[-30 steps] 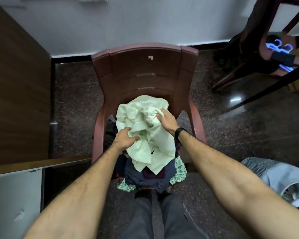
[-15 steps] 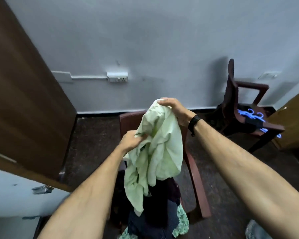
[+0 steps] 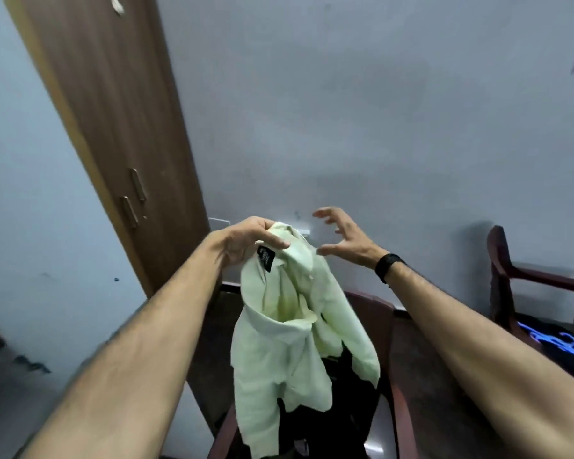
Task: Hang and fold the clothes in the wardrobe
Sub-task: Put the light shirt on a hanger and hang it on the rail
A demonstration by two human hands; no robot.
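I see the shirt (image 3: 288, 332) hanging from my left hand (image 3: 245, 241), above the clothes pile (image 3: 338, 409) on the chair (image 3: 401, 409) in front of me. My right hand (image 3: 348, 238) hovers just right of the collar, apart from it. The wardrobe door (image 3: 113, 127) stands to the left, and a second chair (image 3: 510, 286) carrying hangers (image 3: 557, 344) sits far right against the wall (image 3: 345, 111).

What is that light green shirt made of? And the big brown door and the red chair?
The light green shirt looks like thin woven cloth, maybe cotton: it hangs limp and creases softly. The wardrobe door looks like wood-grain laminate, matte with streaky brown lines. The chair under it seems moulded plastic, smooth with a slight shine, though blur leaves that open.
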